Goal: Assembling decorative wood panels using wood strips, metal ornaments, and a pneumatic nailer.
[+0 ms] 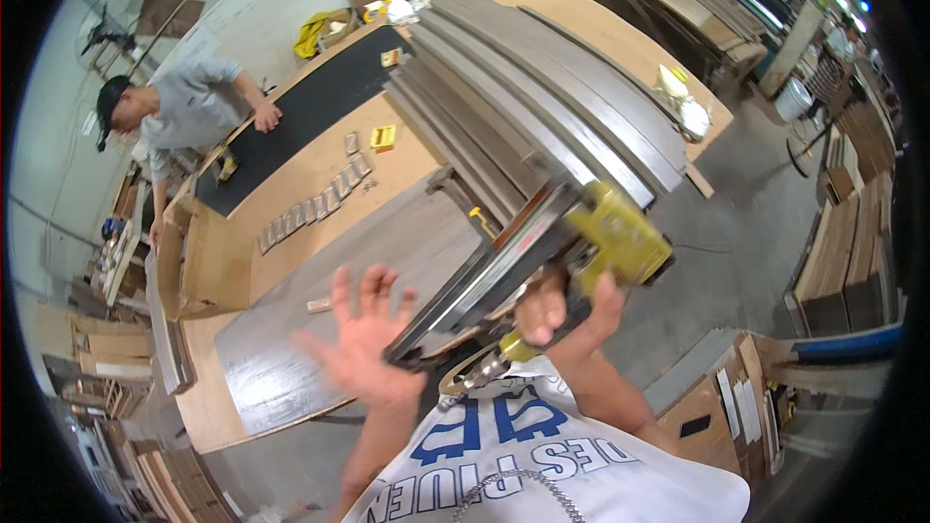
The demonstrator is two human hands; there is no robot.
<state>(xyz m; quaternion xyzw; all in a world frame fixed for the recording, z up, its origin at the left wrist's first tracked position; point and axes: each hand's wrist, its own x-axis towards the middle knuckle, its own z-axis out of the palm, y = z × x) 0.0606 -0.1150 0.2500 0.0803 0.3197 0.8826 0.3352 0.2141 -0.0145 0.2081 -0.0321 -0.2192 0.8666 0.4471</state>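
Observation:
My right hand (557,315) is wrapped round the grip of a yellow-green and black pneumatic staple gun (615,232), held up in front of my chest. Its long dark magazine slants down to the left, and a metal air-hose fitting (489,368) hangs below the grip. My left hand (366,344) hovers beside the magazine's lower end, fingers spread, with nothing in it. Beneath it lies a grey wood-look panel (281,358) on the table. A small wooden block (319,306) rests on that panel near my left fingertips.
Long grey boards (542,87) are stacked on the table's far right. Small packs (315,208) form a row near a yellow box (383,137). A co-worker (199,102) leans over a black strip (291,126) at left, beside an open cardboard box (218,257). Wooden panels (712,416) stand at right.

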